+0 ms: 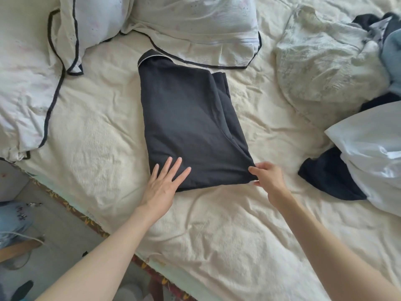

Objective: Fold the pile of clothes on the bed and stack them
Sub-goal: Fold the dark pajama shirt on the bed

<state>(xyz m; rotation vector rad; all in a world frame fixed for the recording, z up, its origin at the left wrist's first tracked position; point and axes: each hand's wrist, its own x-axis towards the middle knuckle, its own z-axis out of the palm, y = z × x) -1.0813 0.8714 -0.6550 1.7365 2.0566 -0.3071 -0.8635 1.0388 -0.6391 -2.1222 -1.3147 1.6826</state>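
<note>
**Dark garment held flat on the bed**

The wide bed with a crumpled cream cover (217, 224) is seen from above. A folded black cloth garment with white piping (186, 127) is laid near its middle. The left hand (165, 183) is pressed flat, fingers straight, on the garment's near left corner. The near right corner is pinched by the right hand (268, 178).

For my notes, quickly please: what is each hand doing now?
Left hand: open, flat on the black shirt.
Right hand: pinching the shirt's near corner.
</note>
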